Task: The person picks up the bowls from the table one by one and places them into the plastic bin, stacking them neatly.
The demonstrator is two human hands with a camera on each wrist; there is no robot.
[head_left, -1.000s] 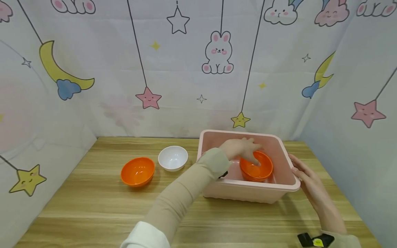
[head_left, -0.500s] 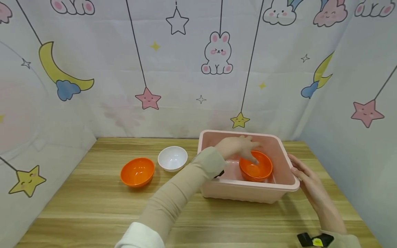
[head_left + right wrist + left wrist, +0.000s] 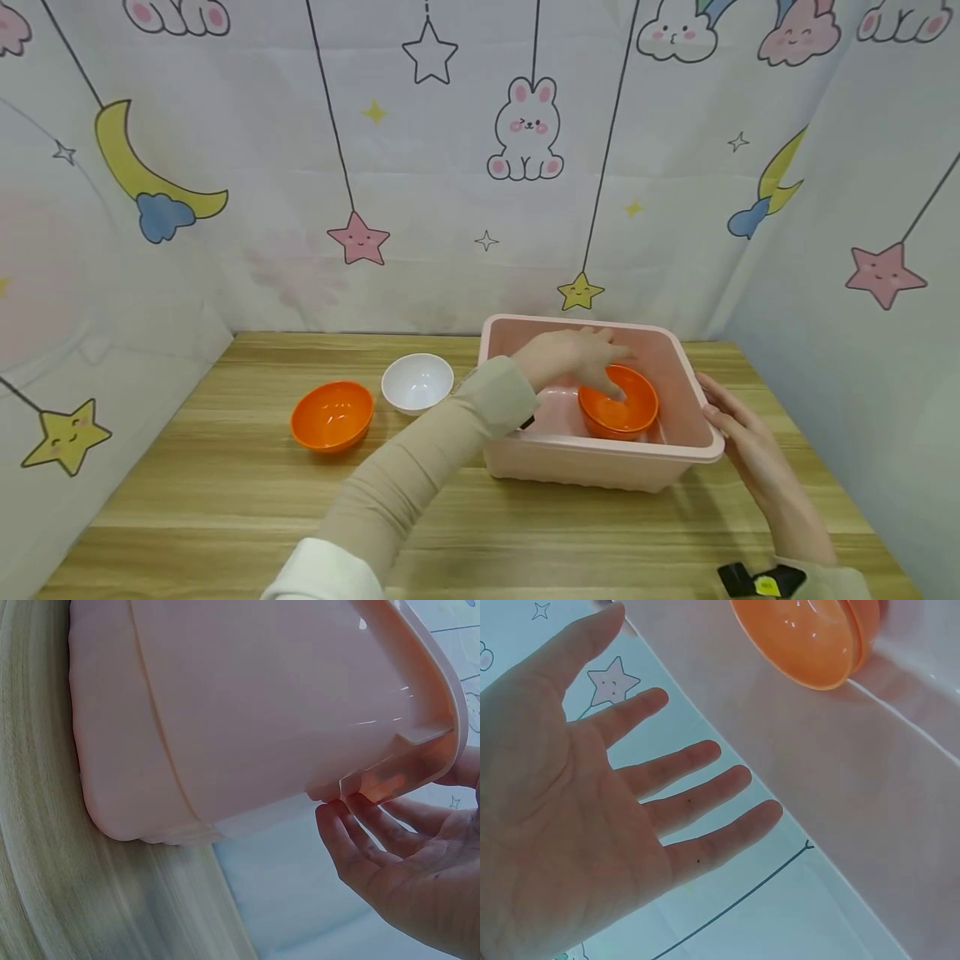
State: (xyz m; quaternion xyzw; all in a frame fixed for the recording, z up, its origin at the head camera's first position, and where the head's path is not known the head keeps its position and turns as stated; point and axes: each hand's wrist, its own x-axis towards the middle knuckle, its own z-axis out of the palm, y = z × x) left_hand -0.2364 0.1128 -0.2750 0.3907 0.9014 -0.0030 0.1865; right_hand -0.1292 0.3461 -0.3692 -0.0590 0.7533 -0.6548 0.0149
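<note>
My left hand (image 3: 572, 357) reaches into the pink plastic bin (image 3: 600, 468), its fingers spread. Below it, on the bin's right side, sit orange bowls (image 3: 632, 410) that look nested, a second rim showing under the top one. In the left wrist view the palm (image 3: 592, 802) faces the camera, with nothing in it and a gap between the fingertips and the bowls. My right hand (image 3: 750, 437) holds the bin's right end. In the right wrist view its fingers (image 3: 367, 825) curl up under the bin's rim, and the thumb lies at the rim.
Left of the bin, a white bowl (image 3: 417, 383) and another orange bowl (image 3: 332, 417) stand upright on the wood-grain table (image 3: 225, 517). A printed cloth (image 3: 442, 183) hangs behind the table and along both sides.
The left forearm has shifted slightly left, while the hand keeps its spread pose over the bowls. The right hand, the bin and the bowls stay where they were.
</note>
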